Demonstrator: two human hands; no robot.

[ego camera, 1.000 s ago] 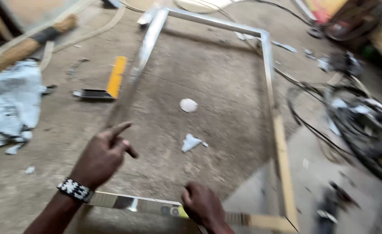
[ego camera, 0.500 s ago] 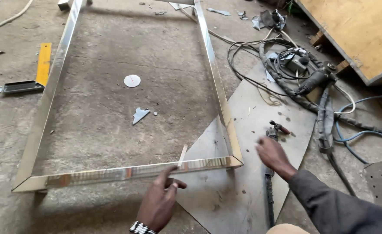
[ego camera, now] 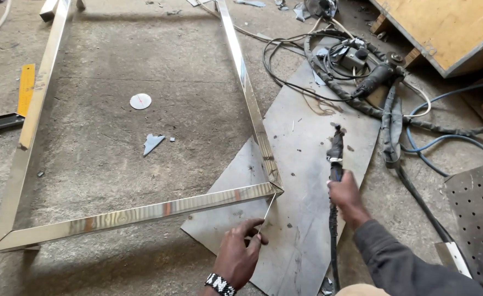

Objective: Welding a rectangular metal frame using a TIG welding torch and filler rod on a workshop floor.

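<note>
A shiny rectangular steel frame (ego camera: 137, 212) lies flat on the concrete floor. My left hand (ego camera: 240, 253), with a beaded wristband, pinches a thin metal rod (ego camera: 266, 212) whose tip points at the frame's near right corner (ego camera: 274, 188). My right hand (ego camera: 344, 193), in a grey sleeve, is closed around a dark welding torch (ego camera: 336, 152) that lies on a grey metal sheet (ego camera: 307, 181), with its cable trailing back toward me.
Tangled cables and a grinder (ego camera: 370, 82) lie at the upper right beside a wooden board (ego camera: 444, 27). A perforated metal plate (ego camera: 480, 214) sits at the right. A yellow level (ego camera: 26, 90), a white disc (ego camera: 140, 101) and metal scraps are on the floor at left.
The view has shifted to the frame's near right corner. My right hand has reached right and closed on the torch. My left hand now holds the thin rod at the corner.
</note>
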